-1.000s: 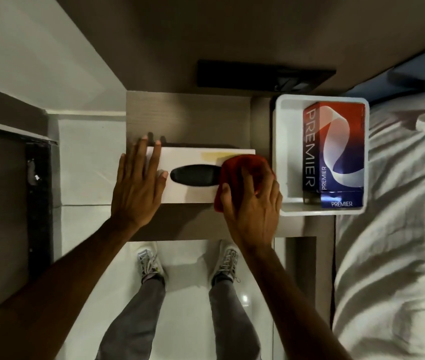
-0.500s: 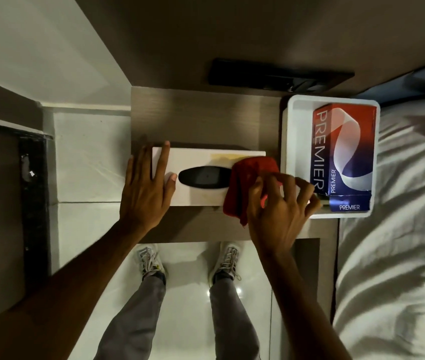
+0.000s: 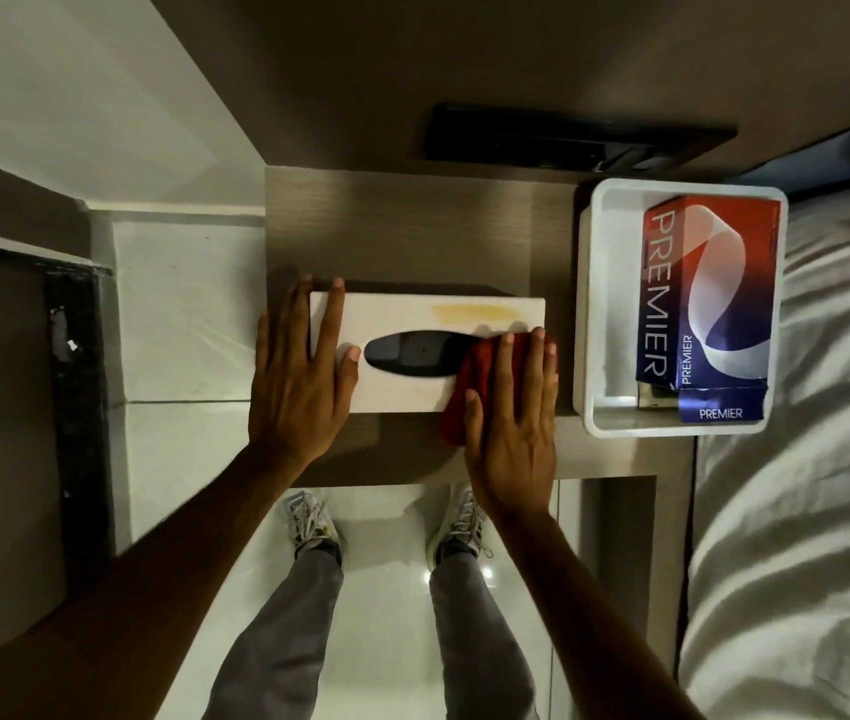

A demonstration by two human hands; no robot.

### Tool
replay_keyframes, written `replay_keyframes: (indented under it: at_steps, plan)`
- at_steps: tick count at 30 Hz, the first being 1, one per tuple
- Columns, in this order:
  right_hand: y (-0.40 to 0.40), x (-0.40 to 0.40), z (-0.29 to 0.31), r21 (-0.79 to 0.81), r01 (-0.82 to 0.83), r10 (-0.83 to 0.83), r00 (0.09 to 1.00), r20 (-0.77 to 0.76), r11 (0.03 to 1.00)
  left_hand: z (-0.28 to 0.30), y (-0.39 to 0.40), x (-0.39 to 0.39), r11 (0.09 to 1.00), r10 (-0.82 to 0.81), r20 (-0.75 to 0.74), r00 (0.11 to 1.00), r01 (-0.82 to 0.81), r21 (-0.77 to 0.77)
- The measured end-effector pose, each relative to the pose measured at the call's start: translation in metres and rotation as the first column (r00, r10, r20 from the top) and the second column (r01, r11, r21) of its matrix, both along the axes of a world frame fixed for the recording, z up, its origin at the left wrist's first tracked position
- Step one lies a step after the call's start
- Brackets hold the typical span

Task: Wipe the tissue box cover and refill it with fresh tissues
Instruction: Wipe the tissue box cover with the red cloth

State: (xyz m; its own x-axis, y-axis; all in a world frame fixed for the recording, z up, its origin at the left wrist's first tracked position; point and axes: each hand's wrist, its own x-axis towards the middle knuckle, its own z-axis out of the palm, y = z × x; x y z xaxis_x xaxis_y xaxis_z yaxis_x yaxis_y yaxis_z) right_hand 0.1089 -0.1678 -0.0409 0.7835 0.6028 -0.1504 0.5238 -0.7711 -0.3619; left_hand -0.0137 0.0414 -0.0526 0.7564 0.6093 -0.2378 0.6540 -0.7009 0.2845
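Note:
A white tissue box cover [image 3: 412, 311] with a dark oval slot lies on a brown bedside table [image 3: 402, 226]. A yellowish stain runs along its far edge. My left hand [image 3: 303, 376] rests flat on the cover's left end, fingers spread. My right hand [image 3: 514, 418] presses a red cloth [image 3: 469, 387] flat against the cover's right end and front corner. A red and blue Premier tissue pack [image 3: 708, 293] stands in a white tray [image 3: 589, 314] to the right.
A bed with white sheets [image 3: 802, 485] borders the table on the right. A dark panel [image 3: 568, 140] is on the wall behind the table. My shoes and grey trousers stand on the pale tiled floor [image 3: 179, 330] below.
My right hand, fingers curled at the cover's right edge half a second ago, has flattened on the red cloth on the cover's right end. My left hand stays in place.

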Motion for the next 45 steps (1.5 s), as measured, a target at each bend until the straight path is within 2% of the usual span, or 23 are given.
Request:
replay_keyframes:
  at_steps: [2,6,8,10,13,15,17,20,22,24,26,27,29,32,34,38,40,42,45]
  plan:
    - [0.008,0.011,-0.001,0.016,0.008,-0.008,1.0,-0.023,1.0,-0.001,0.001,-0.001,1.0,-0.004,0.001,1.0,0.004,-0.004]
    - [0.054,0.034,-0.001,0.056,0.241,-0.238,0.97,-0.056,0.969,-0.005,0.0,-0.002,1.0,-0.005,0.003,1.0,0.005,0.012]
    - [0.08,0.034,-0.001,0.015,0.28,-0.28,0.96,-0.014,0.96,-0.006,0.0,-0.004,1.0,-0.007,0.02,1.0,0.006,0.023]
    - [0.1,0.021,-0.001,-0.016,0.158,-0.158,0.987,0.0,0.987,-0.007,-0.001,-0.005,0.999,-0.014,0.04,0.999,0.012,0.036]
    - [0.096,-0.002,0.002,-0.047,-0.163,0.163,0.987,-0.003,0.986,-0.006,-0.002,-0.004,0.999,-0.004,0.031,0.999,0.003,0.036]
    - [0.079,0.001,0.005,-0.053,-0.236,0.233,0.971,-0.048,0.97,-0.004,-0.002,-0.004,0.999,0.013,0.01,1.0,-0.013,0.037]
    - [0.067,0.012,0.009,-0.066,-0.168,0.163,0.983,-0.08,0.984,-0.004,-0.002,-0.003,0.999,0.014,-0.004,1.0,-0.013,0.038]
    - [0.077,0.019,0.012,-0.039,0.034,-0.037,0.995,-0.092,0.999,-0.006,-0.003,-0.004,0.999,0.012,0.009,1.0,-0.013,0.048]
    - [0.097,0.008,0.013,-0.024,0.06,-0.062,0.991,-0.114,0.998,-0.008,-0.002,-0.004,0.999,0.01,0.027,1.0,-0.011,0.051]
    - [0.106,-0.007,0.011,-0.013,-0.106,0.104,0.989,-0.106,0.994,-0.01,-0.002,-0.007,0.998,-0.008,0.037,0.999,0.005,0.058]
    - [0.097,-0.01,0.009,-0.032,-0.349,0.348,0.937,-0.029,0.937,-0.011,-0.002,-0.008,0.997,-0.023,0.034,0.999,0.02,0.077]
    - [0.089,-0.003,0.009,-0.045,-0.417,0.417,0.909,-0.011,0.908,-0.011,-0.002,-0.007,0.996,-0.017,0.032,0.999,0.014,0.085]
    - [0.077,0.013,0.011,-0.043,-0.395,0.393,0.919,-0.039,0.918,-0.009,-0.003,-0.006,0.996,0.002,0.033,0.999,-0.005,0.092]
    - [0.087,0.011,0.019,-0.021,-0.165,0.161,0.977,-0.14,0.986,-0.009,-0.003,-0.005,0.997,0.018,0.039,0.999,-0.021,0.074]
    - [0.106,-0.002,0.021,-0.012,-0.087,0.083,0.981,-0.178,0.996,-0.009,-0.002,-0.006,1.0,0.016,0.088,0.996,-0.017,0.004]
    - [0.108,0.001,0.024,-0.015,-0.234,0.226,0.951,-0.209,0.972,-0.012,0.006,-0.013,0.965,0.027,0.278,0.96,0.047,-0.257]
    - [0.105,0.009,0.028,-0.004,-0.249,0.24,0.941,-0.239,0.969,-0.012,0.014,-0.021,0.937,0.034,0.34,0.94,0.088,-0.337]
    - [0.113,0.006,0.03,-0.011,-0.208,0.199,0.945,-0.259,0.978,-0.013,0.02,-0.027,0.934,0.01,0.377,0.926,0.126,-0.334]
    - [0.123,-0.014,0.032,-0.006,-0.231,0.225,0.95,-0.217,0.973,-0.016,0.015,-0.029,0.969,-0.044,0.405,0.913,0.137,-0.205]
